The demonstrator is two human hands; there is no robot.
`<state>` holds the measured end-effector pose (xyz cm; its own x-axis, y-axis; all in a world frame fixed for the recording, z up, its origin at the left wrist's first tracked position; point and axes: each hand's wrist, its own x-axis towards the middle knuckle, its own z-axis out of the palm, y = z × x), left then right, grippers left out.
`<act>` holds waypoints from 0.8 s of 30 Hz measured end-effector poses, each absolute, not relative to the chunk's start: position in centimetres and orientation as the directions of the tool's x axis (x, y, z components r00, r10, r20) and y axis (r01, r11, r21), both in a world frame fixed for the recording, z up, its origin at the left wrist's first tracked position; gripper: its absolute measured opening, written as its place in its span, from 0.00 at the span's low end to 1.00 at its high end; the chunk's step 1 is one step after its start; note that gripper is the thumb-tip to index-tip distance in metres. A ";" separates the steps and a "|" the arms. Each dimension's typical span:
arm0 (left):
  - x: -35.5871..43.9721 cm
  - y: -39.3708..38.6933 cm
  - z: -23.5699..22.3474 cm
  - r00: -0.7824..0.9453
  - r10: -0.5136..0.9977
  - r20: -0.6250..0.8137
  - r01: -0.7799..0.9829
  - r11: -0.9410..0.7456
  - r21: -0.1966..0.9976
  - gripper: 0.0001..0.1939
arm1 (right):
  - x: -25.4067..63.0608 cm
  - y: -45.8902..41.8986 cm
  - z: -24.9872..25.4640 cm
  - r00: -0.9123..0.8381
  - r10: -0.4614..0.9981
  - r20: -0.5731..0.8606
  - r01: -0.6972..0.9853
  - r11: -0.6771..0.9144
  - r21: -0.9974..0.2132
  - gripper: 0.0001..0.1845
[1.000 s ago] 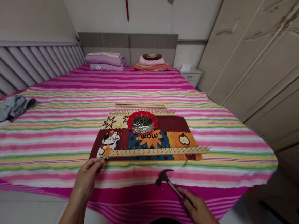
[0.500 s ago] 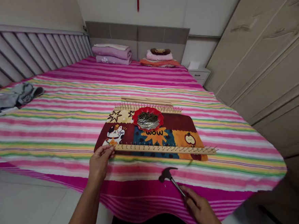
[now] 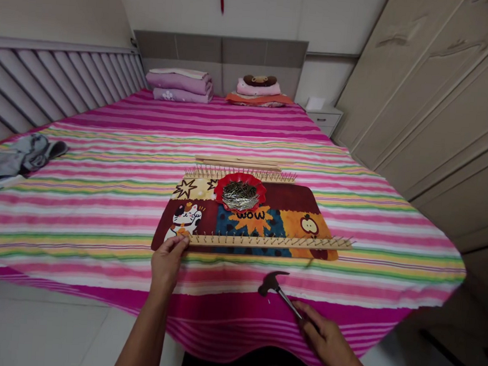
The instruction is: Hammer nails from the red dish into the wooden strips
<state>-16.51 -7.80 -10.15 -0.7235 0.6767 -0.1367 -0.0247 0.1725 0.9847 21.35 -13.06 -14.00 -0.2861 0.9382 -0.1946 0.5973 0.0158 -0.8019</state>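
A long wooden strip [image 3: 265,242] with a row of nails standing along it lies across the front of a patterned mat [image 3: 301,201]. My left hand [image 3: 168,258] pinches the strip's left end between thumb and fingers. In my right hand [image 3: 321,332] is a claw hammer [image 3: 276,288], gripped by its handle, its dark head in front of the mat over the bedspread. Behind the strip, a red scalloped bowl [image 3: 261,198] full of loose nails [image 3: 240,195] sits on the mat. A second nailed strip [image 3: 203,175] lies along the mat's back edge.
Several bare wooden strips [image 3: 239,163] lie behind the mat on the striped bedspread [image 3: 108,212]. Grey clothing [image 3: 28,157] rests at the left. Folded bedding [image 3: 182,84] is stacked by the headboard [image 3: 261,56]. A wardrobe [image 3: 432,123] stands along the right.
My left hand has shifted slightly right along the strip's left end. The hammer and my right hand stay nearly in place; the whole view has moved a little.
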 end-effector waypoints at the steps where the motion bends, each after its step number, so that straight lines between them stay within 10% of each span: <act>1: -16.5 -7.8 -10.2 -0.724 0.679 -0.124 0.001 0.181 0.984 0.19 | 21.3 -13.1 -14.0 -0.289 0.937 -0.197 0.596 0.015 -0.803 0.26; 24: -16.1 -8.6 -11.4 -0.556 0.742 0.375 0.598 0.043 0.800 0.09 | 7.6 -8.4 -3.0 -0.591 0.770 0.242 0.375 0.527 -0.762 0.24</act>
<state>-16.08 -8.60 -11.41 -0.5557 0.7419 0.3752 0.5982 0.0434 0.8002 7.58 -8.45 -2.98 -0.5910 0.7697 0.2416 0.3751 0.5273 -0.7624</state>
